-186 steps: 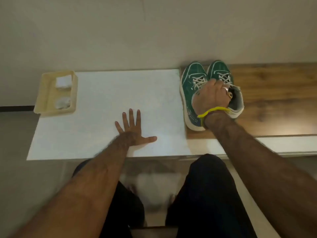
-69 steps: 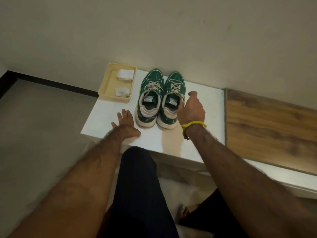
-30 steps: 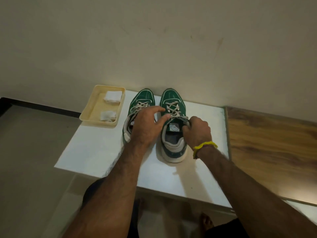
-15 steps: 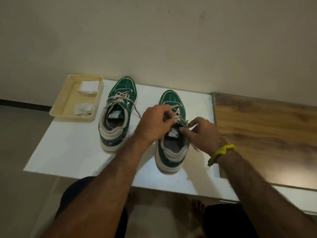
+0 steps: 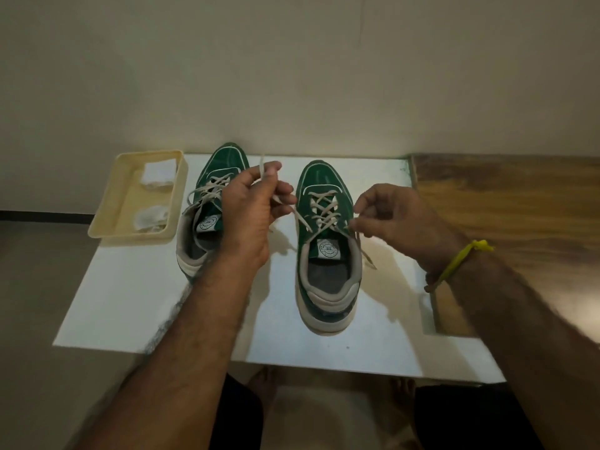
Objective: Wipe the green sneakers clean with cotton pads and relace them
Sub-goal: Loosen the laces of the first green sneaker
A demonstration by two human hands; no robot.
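Green sneakers: two on the white tabletop (image 5: 130,303), toes toward the wall, heels toward the person, set apart with a gap between them. Left sneaker (image 5: 212,203) sits just beside the cream tray (image 5: 107,209), laces slack and partly hidden behind the left forearm. Right sneaker (image 5: 326,245) is nearer the person, criss-cross lacing still threaded, top loose. Left hand (image 5: 251,216) is raised over the gap between the shoes, fingers curled and pinching one end of the right shoe's lace (image 5: 300,219); the lace runs taut from the upper eyelets up to the pinch, with the tip sticking up above the thumb. Right hand (image 5: 396,219), yellow band (image 5: 461,261) on the wrist, is at the shoe's right side, thumb and forefinger pinching the other lace end close to the eyelets; its loose tail hangs down past the collar onto the tabletop. Tray holds two white cotton pads (image 5: 157,172), one at the far end, one at the near end, apart. Wooden surface (image 5: 506,203) abuts the tabletop on the right.
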